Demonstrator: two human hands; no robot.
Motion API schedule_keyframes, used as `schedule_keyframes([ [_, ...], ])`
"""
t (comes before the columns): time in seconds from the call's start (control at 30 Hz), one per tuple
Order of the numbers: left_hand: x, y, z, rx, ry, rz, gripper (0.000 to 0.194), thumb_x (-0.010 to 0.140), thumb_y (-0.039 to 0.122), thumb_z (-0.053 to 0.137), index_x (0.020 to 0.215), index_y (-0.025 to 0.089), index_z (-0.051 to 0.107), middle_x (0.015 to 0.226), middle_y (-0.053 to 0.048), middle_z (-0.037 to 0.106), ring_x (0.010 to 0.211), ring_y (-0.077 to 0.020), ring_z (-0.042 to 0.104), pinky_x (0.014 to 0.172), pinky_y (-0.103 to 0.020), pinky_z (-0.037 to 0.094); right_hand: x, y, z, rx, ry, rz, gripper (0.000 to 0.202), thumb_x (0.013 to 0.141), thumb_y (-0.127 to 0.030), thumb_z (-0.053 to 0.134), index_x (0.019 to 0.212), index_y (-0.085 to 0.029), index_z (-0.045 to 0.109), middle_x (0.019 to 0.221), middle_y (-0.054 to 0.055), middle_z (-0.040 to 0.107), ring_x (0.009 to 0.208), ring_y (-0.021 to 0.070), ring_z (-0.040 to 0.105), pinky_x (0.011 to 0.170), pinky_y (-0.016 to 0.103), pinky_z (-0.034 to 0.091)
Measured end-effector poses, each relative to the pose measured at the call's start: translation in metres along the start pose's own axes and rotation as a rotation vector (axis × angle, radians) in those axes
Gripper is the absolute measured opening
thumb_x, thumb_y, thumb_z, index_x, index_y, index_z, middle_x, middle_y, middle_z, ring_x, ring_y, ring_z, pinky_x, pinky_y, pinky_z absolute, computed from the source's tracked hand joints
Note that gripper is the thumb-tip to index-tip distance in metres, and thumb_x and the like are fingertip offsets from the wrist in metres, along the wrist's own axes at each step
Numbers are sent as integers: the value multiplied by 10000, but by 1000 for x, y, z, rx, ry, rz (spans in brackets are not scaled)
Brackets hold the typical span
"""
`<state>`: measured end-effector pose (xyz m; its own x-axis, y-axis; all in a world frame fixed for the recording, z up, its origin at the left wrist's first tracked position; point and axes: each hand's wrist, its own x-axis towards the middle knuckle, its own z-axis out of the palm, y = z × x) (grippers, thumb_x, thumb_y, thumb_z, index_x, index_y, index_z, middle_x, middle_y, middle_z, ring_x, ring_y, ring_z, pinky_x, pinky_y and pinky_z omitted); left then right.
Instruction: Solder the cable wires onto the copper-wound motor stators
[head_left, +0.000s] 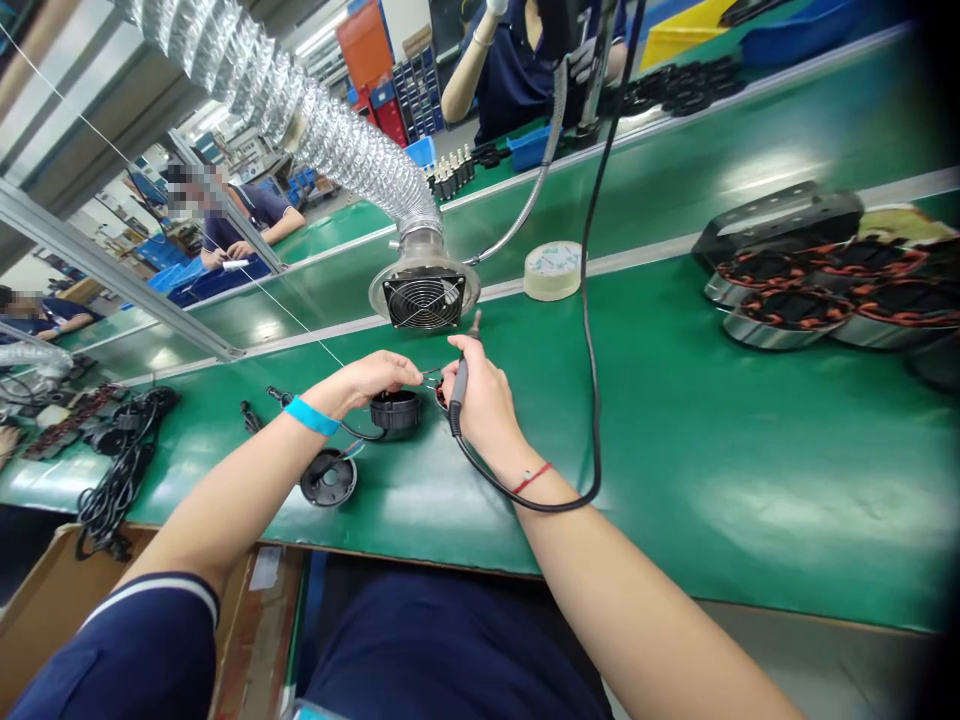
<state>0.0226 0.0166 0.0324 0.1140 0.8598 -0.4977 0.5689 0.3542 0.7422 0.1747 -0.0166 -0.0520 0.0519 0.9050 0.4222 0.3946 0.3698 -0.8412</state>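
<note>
My right hand (484, 395) is closed around a soldering iron (459, 385), its tip pointing up and away from me. A small part with copper-coloured windings (441, 393) shows by the fingers of that hand, mostly hidden. My left hand (379, 375) is pinched on thin wires (431, 378) just left of the iron. Below the left hand sits a round black housing (395, 412) with a cable. Nearer to me lies a round black cover (328, 478) with coloured wire ends beside it.
An extractor fan (424, 300) on a foil duct (300, 110) stands behind my hands. The iron's black cord (595, 400) loops over my right forearm. A tape roll (553, 270) is at the back, wound stators (787, 315) at right, bundled cables (124, 470) at left. Co-workers sit beyond.
</note>
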Motion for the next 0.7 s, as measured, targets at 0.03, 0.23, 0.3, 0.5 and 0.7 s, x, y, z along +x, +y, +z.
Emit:
schedule_keyframes([
  [0.03,4,-2,2,-7,2,3,176,625,228,725,586,136,581,471,56,466,442,-53,324,487,-229,208,1,1,1,-7,-4,-4,450,793,-139,448,1239,-186,488,823,37,705,736,222,625,713,347,448],
  [0.23,17,-10,4,-49,-67,50,231,616,283,772,613,144,586,456,77,427,444,-51,276,487,-239,180,9,9,0,-49,-27,-35,432,810,-188,477,1241,-186,505,834,34,700,771,218,647,748,352,474],
  [0.3,17,-13,-2,-59,-123,60,245,635,319,770,620,137,606,437,91,358,442,-50,236,486,-241,141,11,11,-4,-48,-22,-30,422,818,-198,477,1239,-190,507,848,34,699,774,208,651,764,350,487],
  [0.5,18,-18,-3,-96,-150,52,194,628,260,745,611,136,596,506,45,500,463,-69,354,490,-234,225,13,14,-16,-31,-101,-49,513,783,-210,550,1286,-205,450,966,59,700,925,220,666,856,388,512],
  [0.7,22,-15,-3,-133,-214,38,186,684,284,723,664,112,655,444,76,368,436,-53,248,468,-234,165,8,16,-10,-45,-274,-154,541,776,-184,591,1293,-217,435,1125,93,691,1035,243,652,919,433,497],
])
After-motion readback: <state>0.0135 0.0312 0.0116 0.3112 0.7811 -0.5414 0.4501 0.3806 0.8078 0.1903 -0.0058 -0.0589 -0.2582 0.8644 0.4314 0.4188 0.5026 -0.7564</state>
